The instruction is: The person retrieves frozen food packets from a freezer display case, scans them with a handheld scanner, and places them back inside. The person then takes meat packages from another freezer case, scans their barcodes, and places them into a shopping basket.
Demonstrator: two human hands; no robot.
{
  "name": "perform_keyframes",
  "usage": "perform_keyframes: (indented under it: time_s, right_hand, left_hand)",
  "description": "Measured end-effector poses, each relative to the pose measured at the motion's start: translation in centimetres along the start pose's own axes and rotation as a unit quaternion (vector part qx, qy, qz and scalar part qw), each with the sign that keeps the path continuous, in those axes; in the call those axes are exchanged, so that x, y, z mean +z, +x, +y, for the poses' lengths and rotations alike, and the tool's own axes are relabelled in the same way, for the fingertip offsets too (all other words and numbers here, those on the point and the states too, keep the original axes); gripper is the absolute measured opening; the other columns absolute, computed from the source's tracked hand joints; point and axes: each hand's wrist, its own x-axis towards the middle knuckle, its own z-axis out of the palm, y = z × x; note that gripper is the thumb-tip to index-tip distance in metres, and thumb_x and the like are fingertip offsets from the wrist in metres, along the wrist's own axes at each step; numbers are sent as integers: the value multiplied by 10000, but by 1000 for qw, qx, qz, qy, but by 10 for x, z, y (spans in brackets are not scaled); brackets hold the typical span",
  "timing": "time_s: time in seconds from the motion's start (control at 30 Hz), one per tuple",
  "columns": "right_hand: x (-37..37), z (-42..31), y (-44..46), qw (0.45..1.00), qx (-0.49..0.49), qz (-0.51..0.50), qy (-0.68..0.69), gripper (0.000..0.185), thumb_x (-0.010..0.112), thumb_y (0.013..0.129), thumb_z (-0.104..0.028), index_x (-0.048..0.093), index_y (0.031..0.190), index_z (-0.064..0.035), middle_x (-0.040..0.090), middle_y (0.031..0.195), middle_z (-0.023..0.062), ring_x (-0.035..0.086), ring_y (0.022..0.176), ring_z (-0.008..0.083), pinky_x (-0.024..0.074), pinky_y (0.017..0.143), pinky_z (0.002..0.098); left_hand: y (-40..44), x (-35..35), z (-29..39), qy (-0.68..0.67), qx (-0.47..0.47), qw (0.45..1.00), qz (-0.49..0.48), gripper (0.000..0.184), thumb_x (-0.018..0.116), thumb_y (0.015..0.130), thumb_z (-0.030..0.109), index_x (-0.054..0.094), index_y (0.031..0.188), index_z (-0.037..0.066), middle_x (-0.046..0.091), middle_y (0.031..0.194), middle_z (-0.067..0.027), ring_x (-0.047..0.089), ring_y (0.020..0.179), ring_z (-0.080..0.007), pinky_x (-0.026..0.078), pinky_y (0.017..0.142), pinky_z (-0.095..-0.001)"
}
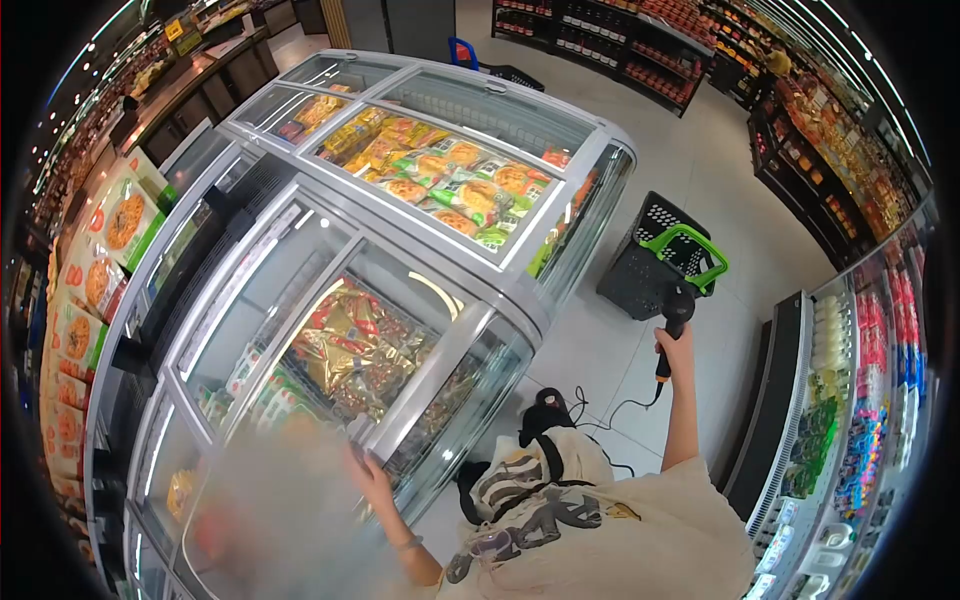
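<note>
My left hand (pixel 375 488) is at the edge of a glass freezer lid (pixel 385 268), its fingers closed on a small grey handle (pixel 358 430); a whitish blur hides part of the area beside it. Gold and red packets (pixel 360 330) lie under the glass near this hand. My right hand (pixel 678 348) grips a black handheld device (pixel 675 312) with a round head and an orange ring at its lower end. From it a thin black cord runs down toward my legs. What kind of device it is, I cannot make out.
A dark shopping basket (pixel 635 275) with a green handle (pixel 690 240) stands on the floor (pixel 600 375) just beyond my right hand. More bagged frozen food (pixel 450 180) fills the far freezer section. A refrigerated shelf (pixel 800 440) lines the right side; stocked shelves (pixel 610 45) stand behind.
</note>
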Motion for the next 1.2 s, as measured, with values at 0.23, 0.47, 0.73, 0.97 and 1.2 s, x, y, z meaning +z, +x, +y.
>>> perform_keyframes:
  time_s: [0.23, 0.47, 0.73, 0.97, 1.2]
  right_hand:
    - [-113, 78, 187, 960, -132, 197, -152, 444, 578, 632, -120, 433, 1040, -20, 541, 860, 137, 529, 760, 254, 410, 696, 325]
    - [-135, 122, 349, 964, -142, 143, -174, 463, 567, 661, -147, 413, 1068, 11, 528, 892, 208, 520, 822, 333, 401, 728, 361]
    - [-129, 155, 394, 962, -106, 63, -244, 564, 556, 663, -187, 363, 1138, 48, 507, 939, 263, 487, 906, 380, 375, 777, 389]
    - [-140, 206, 443, 975, -95, -72, -188, 573, 594, 642, -248, 402, 1099, 40, 527, 971, 218, 500, 914, 350, 375, 799, 373]
    - [-132, 205, 426, 972, -59, -17, -229, 529, 558, 711, -213, 385, 1110, 89, 456, 1085, 197, 446, 985, 280, 332, 850, 315]
  left_hand:
    - [-6, 45, -5, 57, -55, 989, 123, 475, 456, 760, 63, 318, 1210, -3, 367, 1187, -206, 358, 1094, -330, 272, 911, -358]
    - [-17, 89, 13, 213, -145, 955, 147, 579, 488, 717, 67, 252, 1241, 2, 336, 1207, -230, 330, 1106, -368, 267, 913, -389]
    - [-13, 96, 121, 243, -228, 936, 112, 578, 482, 739, 64, 228, 1255, 10, 263, 1264, -214, 246, 1170, -346, 217, 951, -393]
    - [-21, 90, 131, 148, -213, 956, 136, 555, 473, 767, 85, 225, 1258, 8, 270, 1270, -192, 245, 1184, -317, 212, 956, -385]
    - [-63, 84, 135, 117, -214, 949, 199, 575, 492, 734, 74, 239, 1247, 22, 303, 1217, -234, 288, 1124, -378, 252, 926, -396]
